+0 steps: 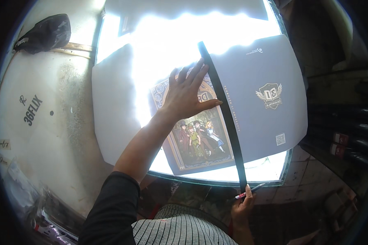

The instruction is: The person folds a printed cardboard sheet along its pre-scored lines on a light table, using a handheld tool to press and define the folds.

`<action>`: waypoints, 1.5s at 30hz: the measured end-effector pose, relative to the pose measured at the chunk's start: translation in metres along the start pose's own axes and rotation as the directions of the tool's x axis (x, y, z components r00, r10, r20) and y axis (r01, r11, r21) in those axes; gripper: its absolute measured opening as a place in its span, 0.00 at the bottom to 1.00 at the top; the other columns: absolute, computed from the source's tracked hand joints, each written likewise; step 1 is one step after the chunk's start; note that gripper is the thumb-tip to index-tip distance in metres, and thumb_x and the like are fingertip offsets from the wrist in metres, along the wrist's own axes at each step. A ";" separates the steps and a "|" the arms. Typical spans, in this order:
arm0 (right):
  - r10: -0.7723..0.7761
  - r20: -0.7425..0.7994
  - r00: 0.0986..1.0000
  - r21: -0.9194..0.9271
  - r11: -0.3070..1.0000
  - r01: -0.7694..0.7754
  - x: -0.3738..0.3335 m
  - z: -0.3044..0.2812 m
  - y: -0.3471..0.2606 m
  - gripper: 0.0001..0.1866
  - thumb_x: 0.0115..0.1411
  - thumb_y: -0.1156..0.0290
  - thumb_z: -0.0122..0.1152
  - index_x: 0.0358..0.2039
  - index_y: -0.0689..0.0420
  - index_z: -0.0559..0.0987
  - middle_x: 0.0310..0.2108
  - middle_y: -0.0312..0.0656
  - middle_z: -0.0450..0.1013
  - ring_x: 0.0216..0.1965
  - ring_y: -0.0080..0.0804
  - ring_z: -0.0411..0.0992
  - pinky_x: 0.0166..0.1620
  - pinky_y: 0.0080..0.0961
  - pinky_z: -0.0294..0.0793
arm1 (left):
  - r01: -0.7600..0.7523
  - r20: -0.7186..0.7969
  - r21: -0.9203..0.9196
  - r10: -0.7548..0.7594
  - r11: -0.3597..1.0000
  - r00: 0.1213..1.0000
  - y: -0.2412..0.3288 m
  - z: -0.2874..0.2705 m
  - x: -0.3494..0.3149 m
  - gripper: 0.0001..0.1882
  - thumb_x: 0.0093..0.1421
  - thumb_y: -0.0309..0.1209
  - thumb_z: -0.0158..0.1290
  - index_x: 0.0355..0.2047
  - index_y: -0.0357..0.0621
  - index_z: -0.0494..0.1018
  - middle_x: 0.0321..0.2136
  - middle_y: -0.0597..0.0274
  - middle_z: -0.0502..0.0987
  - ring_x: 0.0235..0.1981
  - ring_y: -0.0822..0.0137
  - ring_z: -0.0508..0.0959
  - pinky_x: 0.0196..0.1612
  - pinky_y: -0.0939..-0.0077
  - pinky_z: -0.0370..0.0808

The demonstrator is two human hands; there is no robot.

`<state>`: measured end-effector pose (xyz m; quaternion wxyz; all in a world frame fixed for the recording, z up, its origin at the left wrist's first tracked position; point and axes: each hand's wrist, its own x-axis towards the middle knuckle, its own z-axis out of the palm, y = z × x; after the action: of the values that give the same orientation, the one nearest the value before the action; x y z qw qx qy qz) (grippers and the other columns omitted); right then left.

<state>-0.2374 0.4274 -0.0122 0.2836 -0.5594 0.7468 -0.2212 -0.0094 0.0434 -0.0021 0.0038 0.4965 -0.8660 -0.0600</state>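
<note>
A printed cover sheet (270, 73) lies over a brightly lit glass-topped light table (221, 175). It has an illustrated panel with several figures, and a grey-blue part with a winged emblem. A long black straightedge (228, 110) runs across the sheet, beside the panel's right border. My left hand (186, 94) lies spread on the panel, its fingertips and thumb against the strip. At the strip's near end, my right hand (242, 208) pinches a slim pen (251, 190) with a red-and-white part and a grey pointed end. Whether those fingers also grip the strip is unclear.
A pale board (49, 134) with dark lettering extends along the left, with a black plastic bag (45, 34) at its far end. Another sheet (192, 8) lies at the light table's far edge. Dark rolls (339, 126) sit to the right. Clear plastic wrap (22, 183) lies lower left.
</note>
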 end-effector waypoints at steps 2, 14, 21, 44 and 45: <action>-0.024 -0.030 0.999 0.000 1.000 0.024 0.001 0.001 0.000 0.26 0.60 0.81 0.56 0.61 0.62 0.69 0.44 0.58 0.68 0.44 0.60 0.70 0.49 0.51 0.72 | 0.007 0.010 0.008 -0.007 1.000 1.000 0.000 0.001 0.000 0.61 0.50 0.78 0.49 0.71 0.44 0.53 0.72 0.48 0.52 0.74 0.47 0.45 0.71 0.35 0.38; 0.027 0.001 1.000 0.008 1.000 -0.027 0.002 -0.001 -0.005 0.27 0.59 0.80 0.58 0.61 0.60 0.69 0.44 0.58 0.68 0.44 0.61 0.70 0.50 0.52 0.71 | 0.040 0.038 0.006 -0.040 0.999 0.998 0.001 0.000 0.000 0.60 0.51 0.78 0.48 0.71 0.45 0.53 0.72 0.49 0.50 0.74 0.47 0.44 0.72 0.36 0.36; 0.037 0.033 0.999 -0.043 0.998 -0.036 -0.002 -0.004 -0.003 0.25 0.62 0.79 0.57 0.60 0.63 0.69 0.51 0.58 0.70 0.49 0.62 0.70 0.54 0.51 0.70 | 0.037 0.041 0.022 -0.038 0.999 0.998 0.002 0.000 -0.001 0.60 0.51 0.78 0.47 0.72 0.46 0.52 0.72 0.50 0.50 0.74 0.47 0.44 0.72 0.36 0.36; -0.016 -0.009 1.000 -0.001 1.000 0.016 0.004 -0.002 -0.004 0.26 0.60 0.82 0.57 0.61 0.62 0.70 0.44 0.59 0.69 0.43 0.59 0.72 0.47 0.47 0.75 | 0.044 0.068 0.055 -0.048 0.998 0.997 0.002 0.000 -0.001 0.61 0.51 0.79 0.45 0.72 0.48 0.50 0.73 0.52 0.48 0.75 0.49 0.42 0.72 0.36 0.35; -0.013 -0.008 1.000 0.005 1.000 0.013 0.005 -0.003 -0.005 0.26 0.61 0.82 0.57 0.61 0.62 0.70 0.43 0.59 0.69 0.42 0.59 0.72 0.47 0.47 0.75 | 0.048 0.072 0.050 -0.052 0.998 0.996 0.001 -0.001 -0.001 0.61 0.51 0.79 0.45 0.72 0.48 0.50 0.73 0.52 0.48 0.75 0.49 0.42 0.72 0.36 0.35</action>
<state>-0.2366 0.4215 -0.0077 0.2807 -0.5627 0.7436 -0.2273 -0.0099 0.0449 -0.0013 -0.0414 0.5154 -0.8540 -0.0572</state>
